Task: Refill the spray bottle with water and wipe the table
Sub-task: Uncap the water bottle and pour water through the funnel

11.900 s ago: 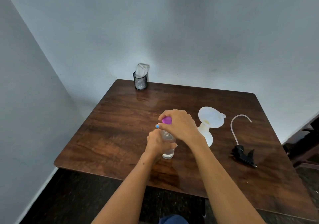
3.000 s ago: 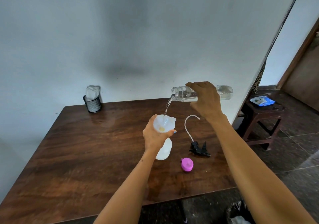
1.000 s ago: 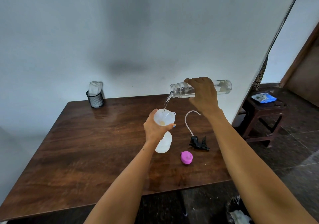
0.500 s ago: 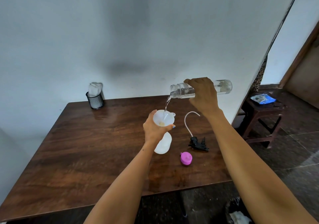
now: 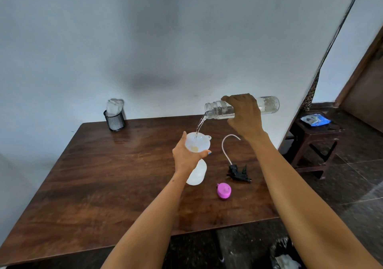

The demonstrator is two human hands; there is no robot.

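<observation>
My right hand (image 5: 244, 115) grips a clear water bottle (image 5: 267, 107) held sideways, and a thin stream pours from its mouth. The water falls into a white funnel (image 5: 199, 143) set in the neck of the white spray bottle (image 5: 196, 175), which stands on the brown wooden table (image 5: 103, 185). My left hand (image 5: 186, 156) is wrapped around the funnel and the bottle's neck. The black spray head (image 5: 238, 173) with its curved white tube lies on the table to the right. A pink cap (image 5: 223, 190) lies in front of it.
A black mesh cup (image 5: 114, 120) holding a folded white cloth stands at the table's far left corner by the wall. A dark wooden stool (image 5: 315, 136) with a blue packet on it stands on the floor to the right. A bin shows below the table's near edge.
The pour goes on, with the stream still running into the funnel. Both hands hold about the same places as half a second ago.
</observation>
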